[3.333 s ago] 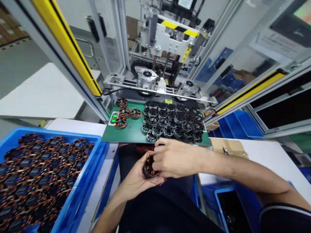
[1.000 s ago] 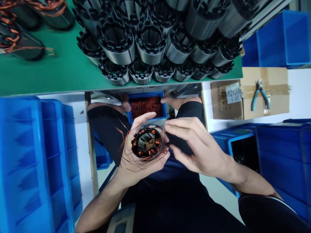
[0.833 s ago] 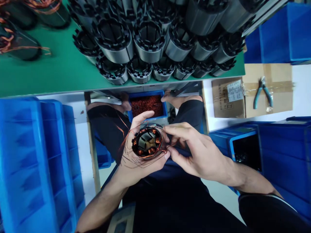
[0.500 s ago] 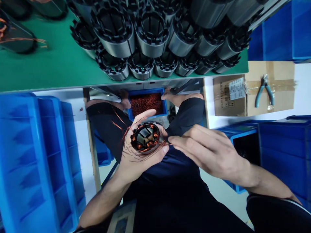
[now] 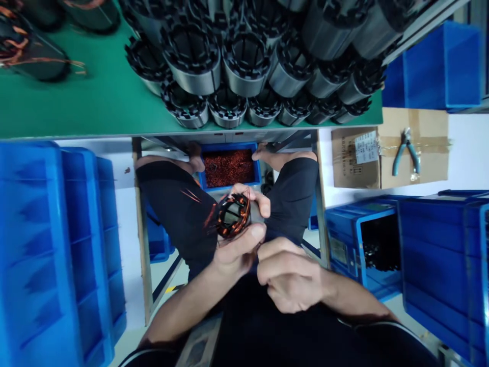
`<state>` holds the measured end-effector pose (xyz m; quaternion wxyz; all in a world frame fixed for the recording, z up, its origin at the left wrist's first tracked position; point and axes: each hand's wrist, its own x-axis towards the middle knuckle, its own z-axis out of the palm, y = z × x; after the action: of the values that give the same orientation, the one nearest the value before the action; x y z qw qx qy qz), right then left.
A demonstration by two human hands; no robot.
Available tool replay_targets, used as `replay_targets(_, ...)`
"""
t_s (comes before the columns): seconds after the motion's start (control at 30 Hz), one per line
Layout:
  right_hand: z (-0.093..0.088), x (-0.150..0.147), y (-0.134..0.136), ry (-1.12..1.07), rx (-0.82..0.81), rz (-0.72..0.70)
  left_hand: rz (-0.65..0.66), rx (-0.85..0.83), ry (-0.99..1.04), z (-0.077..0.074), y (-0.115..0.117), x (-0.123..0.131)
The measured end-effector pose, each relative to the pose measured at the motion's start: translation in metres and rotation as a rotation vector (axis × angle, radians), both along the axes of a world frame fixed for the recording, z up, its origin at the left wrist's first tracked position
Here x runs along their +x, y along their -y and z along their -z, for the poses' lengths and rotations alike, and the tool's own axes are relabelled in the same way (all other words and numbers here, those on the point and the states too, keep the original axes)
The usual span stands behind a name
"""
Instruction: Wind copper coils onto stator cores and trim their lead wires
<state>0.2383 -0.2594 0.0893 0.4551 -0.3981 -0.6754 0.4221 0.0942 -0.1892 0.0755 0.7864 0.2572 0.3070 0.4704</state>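
Note:
My left hand (image 5: 237, 250) is wrapped around a motor stator (image 5: 234, 218), a metal cylinder with a dark slotted end and copper windings inside. Its open end tilts up and to the left, and loose copper wires trail from its left side over my leg. Just right of and below it, my right hand (image 5: 291, 275) is closed with the fingers curled in. Those fingertips are close to the stator's far end, and whatever they pinch is hidden.
Rows of unwound stators (image 5: 244, 66) crowd the green bench top (image 5: 95, 102). A blue bin (image 5: 260, 171) of copper scraps sits between my feet. Pliers (image 5: 406, 150) lie on a cardboard box (image 5: 433, 163) at right. Stacked blue bins (image 5: 30, 244) flank me.
The stator has turned in my left hand, showing its metal side at right. My right hand has moved left and down, its fingers curling from a stretched wire pinch into a closed shape.

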Motion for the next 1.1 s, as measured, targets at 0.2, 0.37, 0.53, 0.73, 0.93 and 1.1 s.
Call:
replay_targets(0.2,0.012,0.013,0.005,-0.238,0.052,0.233,-0.163,0.238,-0.278,0.017,-0.03,-0.008)
replay_targets(0.37,-0.008,0.024,-0.007,-0.429,-0.496,0.32,-0.136,1.03,-0.781,0.015,-0.054,-0.038)
replay_targets(0.53,-0.02,0.022,-0.027,-0.493,-0.729,0.301,-0.003,1.058,-0.781,0.016,-0.044,-0.045)
replay_targets(0.73,-0.005,0.028,-0.015,-0.758,-0.947,0.13,0.133,0.674,-0.501,0.021,-0.024,-0.043)
replay_targets(0.93,0.005,0.019,0.004,-0.672,-0.883,0.153,0.328,-0.305,0.197,0.006,0.004,-0.015)
replay_targets(1.1,-0.026,0.03,-0.008,-0.276,-0.487,0.157,0.272,-0.322,0.218,0.007,0.007,-0.007)
